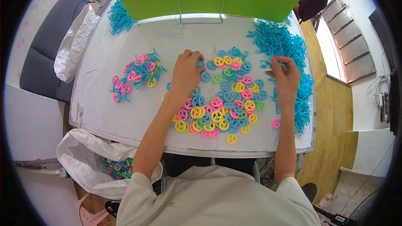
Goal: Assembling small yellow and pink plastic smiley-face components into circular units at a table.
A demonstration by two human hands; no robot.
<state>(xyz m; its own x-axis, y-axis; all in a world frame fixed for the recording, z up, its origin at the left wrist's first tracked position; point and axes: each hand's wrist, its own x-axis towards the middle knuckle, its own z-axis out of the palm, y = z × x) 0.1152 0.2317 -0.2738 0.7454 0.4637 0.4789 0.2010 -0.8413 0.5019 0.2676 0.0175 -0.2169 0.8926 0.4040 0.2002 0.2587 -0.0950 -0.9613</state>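
Note:
My left hand [187, 73] is above the left edge of a spread of small plastic wheels, its thumb and fingers closed on a blue wheel [200, 64]. Pink, yellow, green and blue wheels [217, 116] lie loosely in the middle of the white table. Further right, my right hand [286, 73] pinches a small teal plastic stem [265, 63] beside a large heap of teal stems [278, 37]. To the left of my left hand is a smaller pile of wheels joined to teal stems [138, 73].
A green panel with a wire handle [201, 0] stands at the table's far side. Another teal pile [120, 18] is at the far left corner. An open white sack [83, 150] with colourful pieces hangs below the near left edge. A person [314, 0] is at the far right.

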